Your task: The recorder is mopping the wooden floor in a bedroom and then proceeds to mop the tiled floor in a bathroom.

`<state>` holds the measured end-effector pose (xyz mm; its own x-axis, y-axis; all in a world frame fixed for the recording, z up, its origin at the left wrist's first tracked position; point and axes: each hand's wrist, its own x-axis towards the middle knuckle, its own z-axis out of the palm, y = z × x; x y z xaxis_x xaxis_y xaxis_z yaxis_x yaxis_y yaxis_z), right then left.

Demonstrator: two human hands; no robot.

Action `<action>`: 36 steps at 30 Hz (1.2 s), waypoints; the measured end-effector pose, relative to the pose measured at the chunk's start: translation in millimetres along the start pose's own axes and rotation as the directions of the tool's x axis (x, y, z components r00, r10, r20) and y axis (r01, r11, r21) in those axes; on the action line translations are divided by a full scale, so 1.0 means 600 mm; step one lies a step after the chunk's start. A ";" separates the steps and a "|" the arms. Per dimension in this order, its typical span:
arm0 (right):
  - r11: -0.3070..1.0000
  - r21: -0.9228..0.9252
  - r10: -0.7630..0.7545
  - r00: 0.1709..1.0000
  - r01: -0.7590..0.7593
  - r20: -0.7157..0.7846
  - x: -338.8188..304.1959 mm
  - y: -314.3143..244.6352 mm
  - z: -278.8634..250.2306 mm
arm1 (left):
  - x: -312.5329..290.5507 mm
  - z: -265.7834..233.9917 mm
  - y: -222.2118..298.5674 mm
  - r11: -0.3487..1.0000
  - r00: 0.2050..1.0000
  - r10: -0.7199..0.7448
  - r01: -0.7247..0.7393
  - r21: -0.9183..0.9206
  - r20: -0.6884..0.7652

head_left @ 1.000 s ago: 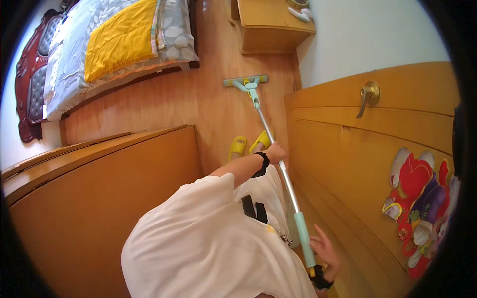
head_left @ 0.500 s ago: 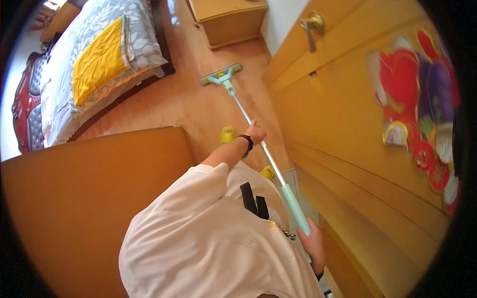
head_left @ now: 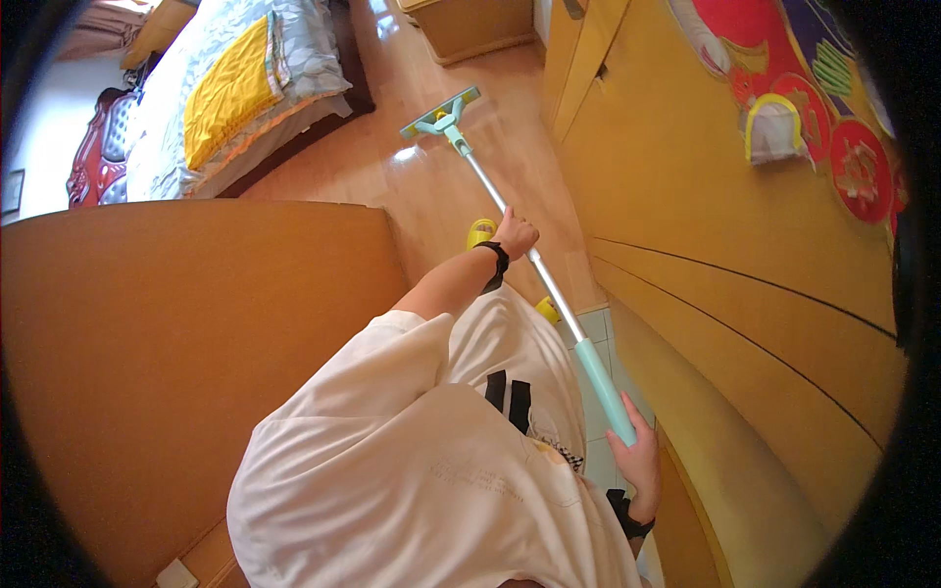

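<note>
I hold a flat mop with a silver pole (head_left: pixel 559 292) slanting from lower right to upper left. My left hand (head_left: pixel 517 235), with a black band on its wrist, is wrapped round the middle of the pole. My right hand (head_left: pixel 639 459) grips the lower end of its pale green handle (head_left: pixel 599 377). At the far end, the pale green mop head (head_left: pixel 441 116) rests on the wooden floor, its wide strip turned across the pole. Near my left hand are two yellow slippers (head_left: pixel 481 232) on my feet, partly covered by the arm and trousers.
Along my right stands a yellow-brown wooden door (head_left: pixel 706 196) with red and purple decorations (head_left: pixel 799 108). A brown panel (head_left: pixel 196 314) rises on the left. Beyond it is a bed with a yellow folded cloth (head_left: pixel 230 93). A brown box (head_left: pixel 480 29) sits ahead by the wall.
My view has shifted, so the bed and box sit higher and further right and the door handle is mostly out of frame. Both hands keep their hold on the mop.
</note>
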<state>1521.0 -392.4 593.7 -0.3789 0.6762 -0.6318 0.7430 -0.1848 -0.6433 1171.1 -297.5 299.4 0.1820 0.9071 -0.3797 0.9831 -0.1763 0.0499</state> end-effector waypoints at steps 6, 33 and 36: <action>0.998 -0.061 -0.010 0.999 0.012 0.033 0.046 -0.104 -0.022 | -0.057 -0.024 -0.086 0.990 0.996 -0.093 0.092 -0.108 0.001; 0.896 -0.421 -0.093 0.986 0.144 0.138 0.273 -0.463 0.031 | -0.118 0.007 -0.354 0.906 0.913 -0.400 0.381 -0.183 -0.076; 0.914 -0.403 0.057 0.997 -0.032 0.050 0.212 -0.421 0.009 | -0.087 -0.014 -0.287 0.916 0.932 -0.358 0.337 -0.220 -0.062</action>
<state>1282.3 -263.7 673.5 -0.3630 0.6284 -0.6880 0.9141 0.0970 -0.3937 992.7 -311.4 318.3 -0.1808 0.9320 -0.3140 0.9661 0.2282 0.1209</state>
